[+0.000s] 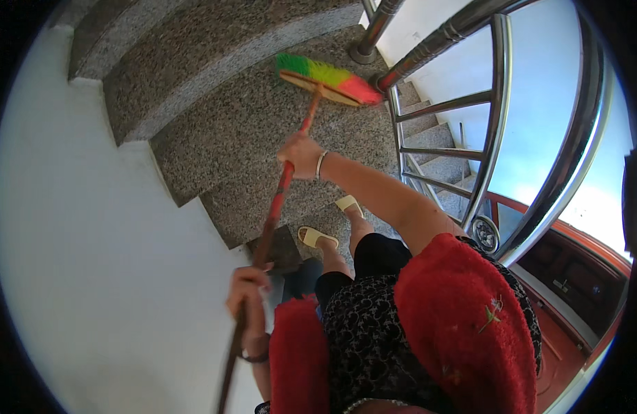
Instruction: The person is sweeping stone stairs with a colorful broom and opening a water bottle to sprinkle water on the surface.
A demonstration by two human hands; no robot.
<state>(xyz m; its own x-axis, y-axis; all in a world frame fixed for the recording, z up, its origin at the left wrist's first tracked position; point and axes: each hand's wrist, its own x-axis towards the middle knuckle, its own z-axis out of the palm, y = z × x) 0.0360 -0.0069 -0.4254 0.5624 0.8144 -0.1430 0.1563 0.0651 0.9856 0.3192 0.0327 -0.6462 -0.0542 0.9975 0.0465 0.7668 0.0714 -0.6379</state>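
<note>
A broom with green, yellow and pink-red bristles (328, 77) extends ahead of me over a speckled granite stair tread (246, 111). Its pink end is close to the foot of the metal railing. My right hand (302, 154), with a pale bracelet at the wrist, is wrapped around the upper part of the red handle (278, 204), not far behind the broom head. Lower down, my left hand (250, 297) grips the darker brown stretch of the same handle, beside the white wall. The handle's far end runs out of the picture at the bottom.
Curved granite steps (204, 57) rise at the upper left. A stainless steel railing (497, 103) bounds the right side, with lower stairs (432, 134) beyond it. The white wall (101, 233) borders the left. A red door (561, 315) appears at lower right.
</note>
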